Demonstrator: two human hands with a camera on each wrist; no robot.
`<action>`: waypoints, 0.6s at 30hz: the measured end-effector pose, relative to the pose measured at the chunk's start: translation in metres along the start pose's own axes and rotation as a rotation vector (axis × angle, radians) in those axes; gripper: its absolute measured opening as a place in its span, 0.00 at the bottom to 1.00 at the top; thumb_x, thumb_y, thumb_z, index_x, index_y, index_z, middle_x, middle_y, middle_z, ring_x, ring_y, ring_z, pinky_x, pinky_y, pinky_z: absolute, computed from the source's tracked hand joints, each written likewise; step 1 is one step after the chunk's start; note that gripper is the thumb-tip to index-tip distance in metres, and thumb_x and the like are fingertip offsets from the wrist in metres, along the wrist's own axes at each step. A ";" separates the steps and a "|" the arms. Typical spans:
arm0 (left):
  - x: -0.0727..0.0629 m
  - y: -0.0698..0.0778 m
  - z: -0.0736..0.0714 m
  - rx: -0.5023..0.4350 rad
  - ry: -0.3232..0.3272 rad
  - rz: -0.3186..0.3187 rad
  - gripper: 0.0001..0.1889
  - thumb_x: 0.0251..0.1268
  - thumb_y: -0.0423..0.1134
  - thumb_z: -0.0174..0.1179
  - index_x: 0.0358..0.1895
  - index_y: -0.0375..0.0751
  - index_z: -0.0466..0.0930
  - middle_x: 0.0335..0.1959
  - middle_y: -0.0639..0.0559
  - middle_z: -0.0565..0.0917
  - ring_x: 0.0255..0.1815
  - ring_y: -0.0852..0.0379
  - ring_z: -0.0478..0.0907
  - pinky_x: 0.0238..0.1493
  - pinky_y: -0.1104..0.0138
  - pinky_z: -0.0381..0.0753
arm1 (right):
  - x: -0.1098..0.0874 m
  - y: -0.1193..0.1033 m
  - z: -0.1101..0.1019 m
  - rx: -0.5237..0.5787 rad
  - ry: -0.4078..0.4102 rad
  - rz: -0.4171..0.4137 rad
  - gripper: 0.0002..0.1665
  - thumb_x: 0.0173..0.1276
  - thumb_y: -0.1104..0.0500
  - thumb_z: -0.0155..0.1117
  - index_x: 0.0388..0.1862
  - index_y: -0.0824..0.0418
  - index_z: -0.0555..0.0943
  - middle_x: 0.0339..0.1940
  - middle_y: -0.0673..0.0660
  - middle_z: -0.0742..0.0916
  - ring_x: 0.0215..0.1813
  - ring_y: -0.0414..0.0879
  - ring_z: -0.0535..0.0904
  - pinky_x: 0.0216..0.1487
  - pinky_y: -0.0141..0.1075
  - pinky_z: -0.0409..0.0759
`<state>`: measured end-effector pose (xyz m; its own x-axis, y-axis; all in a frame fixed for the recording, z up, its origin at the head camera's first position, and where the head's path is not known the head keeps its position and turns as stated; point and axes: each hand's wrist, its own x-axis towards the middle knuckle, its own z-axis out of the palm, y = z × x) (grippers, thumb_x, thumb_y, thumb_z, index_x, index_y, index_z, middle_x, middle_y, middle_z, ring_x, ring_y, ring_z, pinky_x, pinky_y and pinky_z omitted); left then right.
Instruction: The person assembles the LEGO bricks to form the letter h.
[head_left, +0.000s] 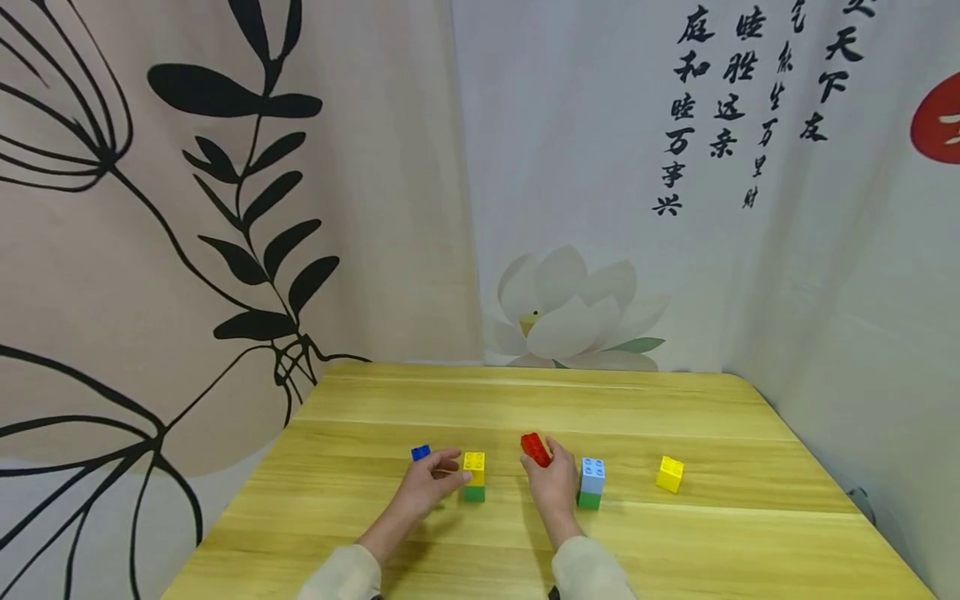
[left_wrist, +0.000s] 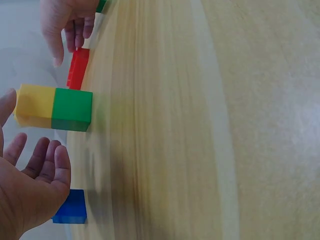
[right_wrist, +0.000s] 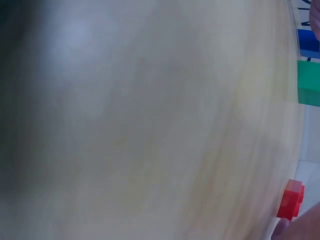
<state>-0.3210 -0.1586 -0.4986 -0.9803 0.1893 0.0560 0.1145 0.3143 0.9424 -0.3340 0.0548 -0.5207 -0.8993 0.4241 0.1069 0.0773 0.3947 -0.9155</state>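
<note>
My left hand [head_left: 424, 486] hovers at the left of a stack made of a yellow brick [head_left: 474, 463] on a green brick [head_left: 474, 493]. Its thumb and fingers are spread apart, and the left wrist view shows a gap between the fingers and the stack. Behind that hand lies a dark blue brick [head_left: 420, 452], partly hidden. My right hand [head_left: 553, 487] is at the near end of a red brick [head_left: 535, 449], which lies slantwise on the table. In the left wrist view its fingertips meet the red brick [left_wrist: 79, 69], while the thumb hangs apart.
Right of my right hand stands a light blue brick [head_left: 592, 475] on another green brick [head_left: 589, 501]. Farther right sits a single yellow brick [head_left: 670, 474]. All rest on a wooden table [head_left: 720, 550], with a printed curtain [head_left: 397, 208] behind its far edge.
</note>
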 end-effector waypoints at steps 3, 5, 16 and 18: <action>0.000 -0.003 -0.001 -0.003 -0.005 -0.004 0.31 0.62 0.45 0.70 0.65 0.33 0.74 0.53 0.41 0.79 0.50 0.48 0.77 0.48 0.57 0.81 | 0.000 0.002 0.003 -0.034 0.019 0.006 0.36 0.63 0.57 0.73 0.66 0.71 0.73 0.57 0.71 0.78 0.54 0.63 0.76 0.55 0.55 0.75; 0.000 -0.005 -0.001 -0.009 -0.008 -0.007 0.31 0.62 0.45 0.70 0.65 0.33 0.73 0.53 0.41 0.79 0.50 0.48 0.77 0.48 0.56 0.81 | 0.000 0.004 0.005 -0.049 0.032 0.009 0.37 0.62 0.56 0.73 0.65 0.73 0.73 0.55 0.72 0.79 0.54 0.64 0.76 0.55 0.56 0.74; 0.002 -0.010 0.000 -0.026 -0.019 -0.039 0.32 0.61 0.44 0.71 0.66 0.34 0.73 0.54 0.40 0.78 0.50 0.48 0.77 0.42 0.56 0.81 | 0.000 0.003 0.013 -0.113 0.106 0.050 0.32 0.63 0.57 0.72 0.61 0.75 0.76 0.52 0.74 0.79 0.53 0.66 0.75 0.57 0.58 0.72; 0.002 -0.011 0.000 -0.032 -0.022 -0.041 0.32 0.61 0.44 0.71 0.66 0.34 0.73 0.54 0.40 0.78 0.50 0.48 0.77 0.42 0.56 0.80 | -0.001 0.002 0.015 -0.122 0.115 0.049 0.32 0.63 0.58 0.73 0.60 0.76 0.76 0.51 0.74 0.79 0.52 0.66 0.75 0.56 0.58 0.72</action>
<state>-0.3240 -0.1615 -0.5094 -0.9802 0.1976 0.0098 0.0684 0.2922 0.9539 -0.3395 0.0434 -0.5284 -0.8385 0.5330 0.1133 0.1780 0.4644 -0.8676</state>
